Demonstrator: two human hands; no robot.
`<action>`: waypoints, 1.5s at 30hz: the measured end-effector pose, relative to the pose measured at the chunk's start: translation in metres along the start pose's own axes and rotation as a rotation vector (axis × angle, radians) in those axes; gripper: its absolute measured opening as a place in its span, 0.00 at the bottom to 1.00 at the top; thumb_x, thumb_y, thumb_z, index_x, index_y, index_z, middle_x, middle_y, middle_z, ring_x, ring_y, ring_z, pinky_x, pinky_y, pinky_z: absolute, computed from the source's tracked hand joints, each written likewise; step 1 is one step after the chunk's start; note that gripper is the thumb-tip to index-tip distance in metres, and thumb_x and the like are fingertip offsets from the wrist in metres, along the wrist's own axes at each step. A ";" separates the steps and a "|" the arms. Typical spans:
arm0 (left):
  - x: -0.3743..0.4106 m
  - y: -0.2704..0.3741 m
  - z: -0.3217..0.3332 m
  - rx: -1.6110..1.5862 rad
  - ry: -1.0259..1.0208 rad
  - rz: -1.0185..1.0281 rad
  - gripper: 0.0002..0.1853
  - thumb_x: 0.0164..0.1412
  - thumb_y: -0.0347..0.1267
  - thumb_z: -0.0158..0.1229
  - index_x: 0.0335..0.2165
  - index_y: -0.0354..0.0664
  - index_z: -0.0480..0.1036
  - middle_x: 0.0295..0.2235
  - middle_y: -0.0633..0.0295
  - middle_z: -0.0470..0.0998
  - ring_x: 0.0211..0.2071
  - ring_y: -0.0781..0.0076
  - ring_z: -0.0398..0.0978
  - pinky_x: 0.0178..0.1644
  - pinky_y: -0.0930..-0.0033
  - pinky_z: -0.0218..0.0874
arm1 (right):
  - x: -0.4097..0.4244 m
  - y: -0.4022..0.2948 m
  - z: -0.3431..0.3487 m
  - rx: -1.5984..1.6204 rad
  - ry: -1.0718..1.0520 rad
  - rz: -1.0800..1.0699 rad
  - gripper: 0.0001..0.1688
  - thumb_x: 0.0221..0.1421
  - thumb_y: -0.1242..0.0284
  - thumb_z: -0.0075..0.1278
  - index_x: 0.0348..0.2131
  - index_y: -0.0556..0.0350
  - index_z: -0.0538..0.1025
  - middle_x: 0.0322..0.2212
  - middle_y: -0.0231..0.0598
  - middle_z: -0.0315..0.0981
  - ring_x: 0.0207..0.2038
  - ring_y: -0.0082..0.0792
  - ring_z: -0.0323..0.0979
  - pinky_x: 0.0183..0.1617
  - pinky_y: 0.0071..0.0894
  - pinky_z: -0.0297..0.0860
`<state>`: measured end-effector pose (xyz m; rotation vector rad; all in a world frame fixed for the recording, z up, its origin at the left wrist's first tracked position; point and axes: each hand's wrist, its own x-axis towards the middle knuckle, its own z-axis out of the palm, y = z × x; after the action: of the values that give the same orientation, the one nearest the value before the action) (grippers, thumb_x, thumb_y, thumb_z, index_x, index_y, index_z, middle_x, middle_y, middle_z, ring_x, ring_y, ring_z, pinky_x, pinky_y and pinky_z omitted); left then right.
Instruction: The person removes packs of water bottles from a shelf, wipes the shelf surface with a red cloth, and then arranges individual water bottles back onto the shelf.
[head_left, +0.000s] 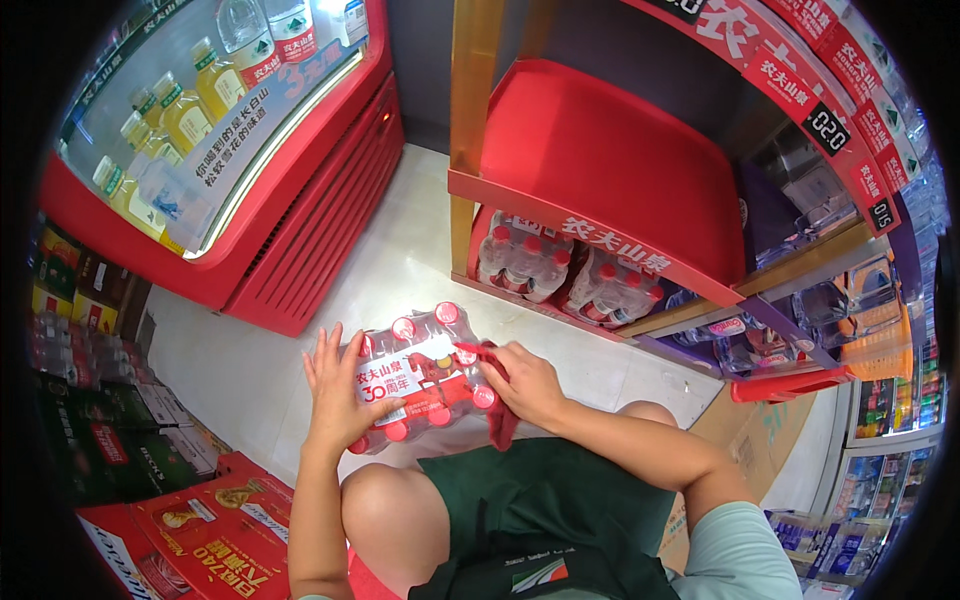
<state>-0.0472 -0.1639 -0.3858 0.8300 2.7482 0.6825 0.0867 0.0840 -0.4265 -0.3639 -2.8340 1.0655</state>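
Note:
A shrink-wrapped pack of red-capped water bottles (424, 375) is in front of me, just beyond my knees. My left hand (337, 390) lies against its left end, fingers spread along the side and thumb over the printed top. My right hand (525, 381) holds a dark red cloth (502, 424) at the pack's right end, close to the caps. The underside of the pack is hidden.
At upper left stands a red drinks cooler (315, 225). A red display shelf (600, 142) at upper right has similar bottle packs (525, 255) on its lower level. Stacked cartons (217, 525) line the left side; flattened cardboard (765, 435) lies at right.

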 end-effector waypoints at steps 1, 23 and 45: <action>-0.001 -0.002 0.001 0.005 0.002 0.003 0.58 0.27 0.48 0.76 0.59 0.44 0.61 0.64 0.45 0.51 0.67 0.44 0.41 0.67 0.39 0.24 | -0.006 0.007 -0.004 0.009 -0.063 -0.017 0.18 0.59 0.59 0.47 0.38 0.55 0.75 0.32 0.46 0.73 0.34 0.53 0.73 0.38 0.47 0.70; -0.054 -0.075 0.029 -0.903 -0.036 -0.544 0.44 0.51 0.39 0.69 0.57 0.30 0.52 0.52 0.48 0.64 0.51 0.62 0.67 0.53 0.63 0.63 | 0.018 0.086 0.078 -0.025 -0.431 0.252 0.42 0.44 0.72 0.57 0.58 0.58 0.60 0.54 0.56 0.61 0.55 0.55 0.63 0.58 0.43 0.64; -0.084 -0.062 0.047 -1.043 0.110 -0.384 0.38 0.36 0.22 0.74 0.46 0.38 0.62 0.42 0.59 0.71 0.44 0.71 0.72 0.46 0.66 0.71 | -0.024 0.016 0.042 0.730 0.019 0.131 0.36 0.42 0.74 0.68 0.49 0.62 0.68 0.45 0.35 0.60 0.52 0.31 0.63 0.59 0.28 0.60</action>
<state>0.0071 -0.2389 -0.4524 0.0264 2.0223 1.8082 0.1059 0.0626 -0.4687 -0.4723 -2.2028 1.9786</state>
